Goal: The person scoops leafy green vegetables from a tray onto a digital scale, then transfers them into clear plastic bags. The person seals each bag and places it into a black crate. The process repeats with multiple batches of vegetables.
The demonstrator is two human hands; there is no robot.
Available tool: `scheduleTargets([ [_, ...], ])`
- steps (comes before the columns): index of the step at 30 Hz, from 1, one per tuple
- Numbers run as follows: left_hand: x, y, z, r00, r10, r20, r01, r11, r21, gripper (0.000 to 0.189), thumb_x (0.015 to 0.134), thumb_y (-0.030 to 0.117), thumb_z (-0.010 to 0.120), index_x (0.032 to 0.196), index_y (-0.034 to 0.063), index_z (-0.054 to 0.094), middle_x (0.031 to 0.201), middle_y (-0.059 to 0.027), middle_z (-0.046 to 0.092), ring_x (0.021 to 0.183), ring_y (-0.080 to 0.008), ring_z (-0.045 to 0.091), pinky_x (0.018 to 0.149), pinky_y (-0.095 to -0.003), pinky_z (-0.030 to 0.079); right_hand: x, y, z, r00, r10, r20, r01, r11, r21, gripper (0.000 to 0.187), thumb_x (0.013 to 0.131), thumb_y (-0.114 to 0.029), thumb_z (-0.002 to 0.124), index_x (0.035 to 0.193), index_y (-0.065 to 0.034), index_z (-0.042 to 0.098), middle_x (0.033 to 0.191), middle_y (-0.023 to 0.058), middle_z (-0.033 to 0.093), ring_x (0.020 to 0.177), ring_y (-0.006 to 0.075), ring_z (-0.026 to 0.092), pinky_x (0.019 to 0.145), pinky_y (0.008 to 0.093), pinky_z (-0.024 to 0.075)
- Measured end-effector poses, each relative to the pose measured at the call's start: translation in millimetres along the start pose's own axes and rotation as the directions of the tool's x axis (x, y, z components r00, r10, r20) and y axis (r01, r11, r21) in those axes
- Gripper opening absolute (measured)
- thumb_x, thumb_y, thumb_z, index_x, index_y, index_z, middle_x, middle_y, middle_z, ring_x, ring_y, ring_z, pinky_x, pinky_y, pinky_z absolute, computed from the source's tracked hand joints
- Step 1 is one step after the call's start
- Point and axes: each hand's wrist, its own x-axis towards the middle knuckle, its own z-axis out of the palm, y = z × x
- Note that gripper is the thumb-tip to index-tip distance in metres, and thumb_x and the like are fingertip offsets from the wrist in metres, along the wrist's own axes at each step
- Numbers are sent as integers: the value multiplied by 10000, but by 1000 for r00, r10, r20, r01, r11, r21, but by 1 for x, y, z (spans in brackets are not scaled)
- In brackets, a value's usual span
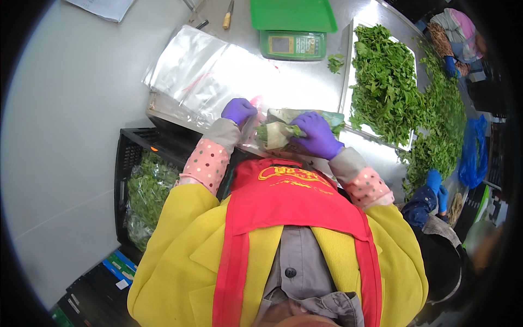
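Note:
My left hand (239,111), in a purple glove, pinches the edge of a clear plastic bag (250,133) at the table's near edge. In my right hand (318,135), gloved the same way, is a bunch of leafy greens (295,131) with a pale wrap (278,135) around part of it. The bunch lies sideways with its left end at the bag; how far it reaches inside is hard to tell. Behind it is a printed sheet or packet (282,114), partly covered by my right hand. A stack of flat clear bags (196,65) lies beyond my left hand.
A green digital scale (294,45) stands ahead, near a wooden-handled knife (227,18). Loose greens (386,81) heap over a white tray (347,94) and the metal table (367,141). Two co-workers' gloved hands (434,182) (451,67) are at right. A black crate (122,175) holds bagged greens (149,192).

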Motion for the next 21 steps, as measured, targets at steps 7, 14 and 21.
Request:
scheduleTargets([
  [7,-2,-2,33,987,130,-94,-71,881,468,200,809,340,704,848,168,797,890,-132,745,815,-341,714,742,-435,561,16,14,23,990,85,-114,-82,996,33,364,771,-241,804,1055,-102,624,1013,112,630,975,358,586,846,463,457],
  [14,5,-1,-6,982,-191,-12,189,979,-75,182,790,134,794,956,58,788,765,-91,737,676,-159,678,650,-319,538,17,39,79,999,-50,22,52,993,-109,324,714,-219,770,933,-94,566,885,115,576,847,346,581,735,465,463],
  [21,-11,35,-12,964,177,-197,-118,953,280,146,899,178,706,965,48,690,814,-88,702,722,-194,678,678,-327,526,27,23,70,993,-108,50,112,988,-101,336,713,-229,772,939,-90,566,897,125,583,854,346,579,756,469,466],
])
